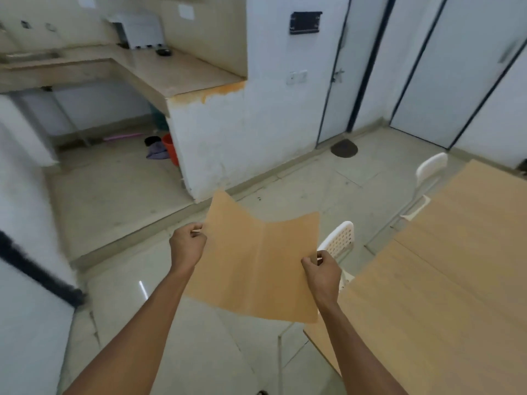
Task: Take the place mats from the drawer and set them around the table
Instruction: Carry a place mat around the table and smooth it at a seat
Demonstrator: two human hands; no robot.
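Note:
A tan place mat (pixel 256 260) with a crease down its middle hangs in the air in front of me, above the floor. My left hand (pixel 186 242) pinches its left edge. My right hand (pixel 322 269) pinches its right edge. The mat sags between the two hands. The light wooden table (pixel 456 266) fills the right side of the view, its near corner just right of the mat. I see no mats lying on the table. The drawer is not in view.
A white perforated chair (pixel 339 240) stands at the table's left edge, partly behind the mat; a second white chair (pixel 430 169) stands further back. A stone counter (pixel 159 69) and white wall lie ahead. A dark floor mat (pixel 343 148) lies by the doors.

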